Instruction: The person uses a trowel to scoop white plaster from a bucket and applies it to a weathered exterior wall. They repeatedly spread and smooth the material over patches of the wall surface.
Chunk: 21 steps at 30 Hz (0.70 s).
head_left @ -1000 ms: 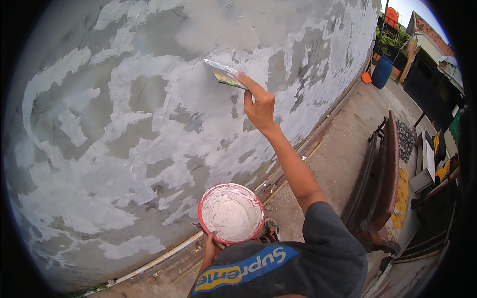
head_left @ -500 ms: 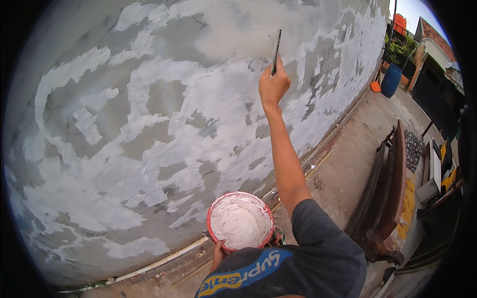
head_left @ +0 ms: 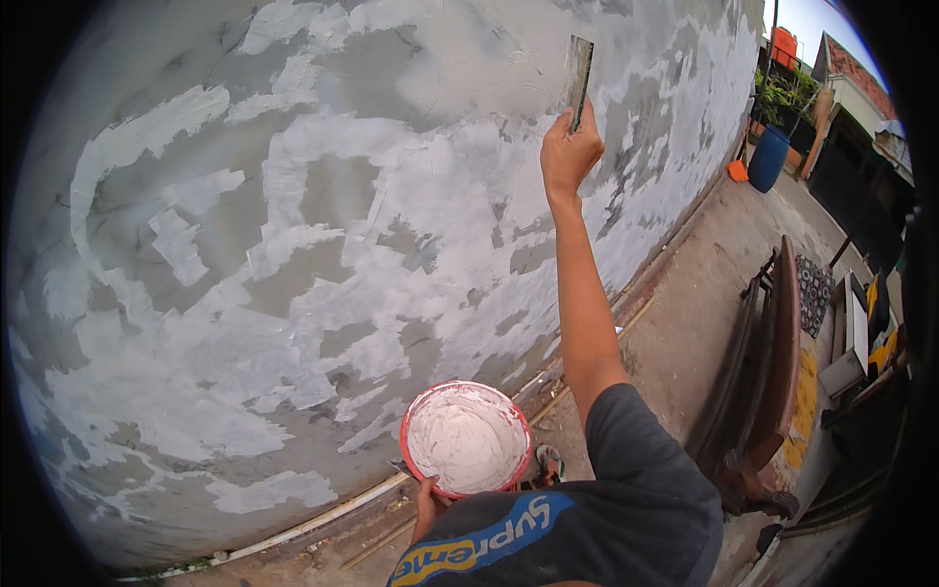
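Red bucket (head_left: 415, 452) (white putty); wall (head_left: 293, 254) patchy grey-white, perhaps damp.

left hand (head_left: 427, 509) mostly hidden under red bucket (head_left: 467, 438), fingers unseen

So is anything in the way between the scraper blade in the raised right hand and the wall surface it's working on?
Nothing visible. The right hand holds the scraper up against the patchy grey wall, with no object between blade and surface. The red tub of white putty, held from below by the left hand, sits well below.
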Available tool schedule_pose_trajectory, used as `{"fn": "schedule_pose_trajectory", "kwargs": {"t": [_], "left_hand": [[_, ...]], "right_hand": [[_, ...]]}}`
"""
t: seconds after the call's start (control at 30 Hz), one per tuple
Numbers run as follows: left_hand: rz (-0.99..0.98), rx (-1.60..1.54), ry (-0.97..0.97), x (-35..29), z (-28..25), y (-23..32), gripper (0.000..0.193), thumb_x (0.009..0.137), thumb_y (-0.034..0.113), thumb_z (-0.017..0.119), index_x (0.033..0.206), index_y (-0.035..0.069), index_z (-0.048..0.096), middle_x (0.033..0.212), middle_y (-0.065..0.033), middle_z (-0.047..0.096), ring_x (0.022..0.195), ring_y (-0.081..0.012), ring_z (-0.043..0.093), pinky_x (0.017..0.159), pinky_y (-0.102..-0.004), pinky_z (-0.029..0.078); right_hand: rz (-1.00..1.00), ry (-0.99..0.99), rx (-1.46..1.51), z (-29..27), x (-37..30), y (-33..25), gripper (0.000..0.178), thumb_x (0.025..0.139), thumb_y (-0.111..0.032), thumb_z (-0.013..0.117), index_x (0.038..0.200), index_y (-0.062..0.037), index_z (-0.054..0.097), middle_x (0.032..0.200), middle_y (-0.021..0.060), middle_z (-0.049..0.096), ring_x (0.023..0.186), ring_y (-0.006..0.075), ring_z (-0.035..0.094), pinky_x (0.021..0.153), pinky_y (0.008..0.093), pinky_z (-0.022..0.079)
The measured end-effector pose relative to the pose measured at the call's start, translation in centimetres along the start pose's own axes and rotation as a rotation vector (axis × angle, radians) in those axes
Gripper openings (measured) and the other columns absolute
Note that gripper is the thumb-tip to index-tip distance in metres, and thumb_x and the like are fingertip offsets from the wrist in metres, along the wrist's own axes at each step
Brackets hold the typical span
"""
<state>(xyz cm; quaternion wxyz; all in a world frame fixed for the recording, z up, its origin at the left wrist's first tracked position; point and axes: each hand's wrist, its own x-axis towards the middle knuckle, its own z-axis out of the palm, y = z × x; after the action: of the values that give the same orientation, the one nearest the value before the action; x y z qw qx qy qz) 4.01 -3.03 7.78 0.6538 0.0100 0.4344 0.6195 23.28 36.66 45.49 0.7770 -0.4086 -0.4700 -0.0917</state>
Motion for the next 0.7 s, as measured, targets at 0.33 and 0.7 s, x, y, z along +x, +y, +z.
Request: {"fn": "schedule_pose_trajectory", "kwargs": {"t": [0.33,0.7], "left_hand": [[0.082,0.045,0.043,0.0,0.4,-0.1,0.062,0.081,0.020,0.055,0.138,0.004,0.035,0.127,-0.0177,0.054,0.112,-0.0363,0.057,0.090,-0.0488,0.051],[-0.053,0.041,0.027,-1.2,1.5,0.3,0.060,0.083,0.020,0.053,0.138,0.005,0.035,0.129,-0.0181,0.053,0.112,-0.0370,0.056,0.091,-0.0498,0.050]], "right_hand": [[-0.422,-0.225,0.118,2.8,-4.2,-6.3,0.065,0.072,0.008,0.058,0.135,-0.0028,0.049,0.127,0.0215,0.058,0.111,0.0343,0.061,0.083,0.0358,0.054],[-0.020,-0.003,-0.017,-0.6,-0.2,1.2,0.033,0.085,0.000,0.055,0.116,0.0006,0.063,0.081,0.0215,0.069,0.066,0.0333,0.066,0.058,0.0370,0.049]]}}
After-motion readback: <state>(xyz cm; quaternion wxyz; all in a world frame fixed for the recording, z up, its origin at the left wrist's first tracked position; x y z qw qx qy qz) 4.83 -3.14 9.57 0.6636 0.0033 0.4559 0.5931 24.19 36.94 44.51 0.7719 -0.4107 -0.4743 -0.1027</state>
